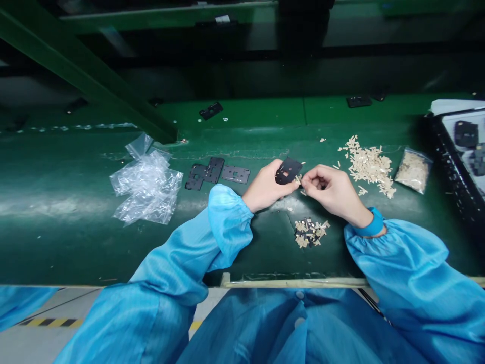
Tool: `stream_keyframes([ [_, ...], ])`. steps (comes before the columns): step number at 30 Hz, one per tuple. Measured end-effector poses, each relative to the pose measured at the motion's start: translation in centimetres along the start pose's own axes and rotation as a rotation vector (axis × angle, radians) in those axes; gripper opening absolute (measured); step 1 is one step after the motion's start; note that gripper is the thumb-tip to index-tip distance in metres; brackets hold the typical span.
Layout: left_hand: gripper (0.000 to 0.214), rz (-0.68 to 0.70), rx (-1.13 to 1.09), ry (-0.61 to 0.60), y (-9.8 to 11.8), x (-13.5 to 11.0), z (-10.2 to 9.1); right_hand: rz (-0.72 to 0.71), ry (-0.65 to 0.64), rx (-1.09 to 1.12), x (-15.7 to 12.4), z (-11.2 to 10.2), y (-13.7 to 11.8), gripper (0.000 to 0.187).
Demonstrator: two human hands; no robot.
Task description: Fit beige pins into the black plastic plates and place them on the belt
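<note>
My left hand (268,186) grips a thin black plastic plate (288,170) with a small square window in it. A few small beige strips (297,180) show by its thumb tip, at the plate's lower right edge. Right beside them, my right hand (331,189) is closed in a pinch at that edge; whatever lies between its fingertips is too small to make out. Below the hands lies a small pile of beige and black bits (311,232). Several similar black plates (235,174) rest left of my left hand, and a heap of loose beige strips (369,166) spreads beyond my right hand.
Clear plastic bags (149,182) are heaped on the green bench (83,237) at left. A filled bag of beige pieces (414,169) and a black-rimmed bin (452,169) with black parts stand at right. A green post (94,76) slants down at upper left.
</note>
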State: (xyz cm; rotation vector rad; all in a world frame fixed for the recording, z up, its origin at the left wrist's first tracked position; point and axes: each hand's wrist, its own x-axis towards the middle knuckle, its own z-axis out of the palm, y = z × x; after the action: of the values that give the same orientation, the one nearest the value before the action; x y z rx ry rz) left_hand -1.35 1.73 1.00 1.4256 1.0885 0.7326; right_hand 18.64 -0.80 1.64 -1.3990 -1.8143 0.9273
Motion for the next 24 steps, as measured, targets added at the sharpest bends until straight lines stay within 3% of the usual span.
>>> stream_keyframes([
  [11, 0.031, -0.008, -0.067, 0.011, -0.35, 0.15, 0.14, 0.138, -0.053, 0.243, 0.04, 0.37, 0.54, 0.017],
  [24, 0.029, -0.003, -0.056, 0.062, -0.38, 0.08, 0.39, 0.198, -0.054, 0.322, 0.07, 0.45, 0.64, 0.014],
])
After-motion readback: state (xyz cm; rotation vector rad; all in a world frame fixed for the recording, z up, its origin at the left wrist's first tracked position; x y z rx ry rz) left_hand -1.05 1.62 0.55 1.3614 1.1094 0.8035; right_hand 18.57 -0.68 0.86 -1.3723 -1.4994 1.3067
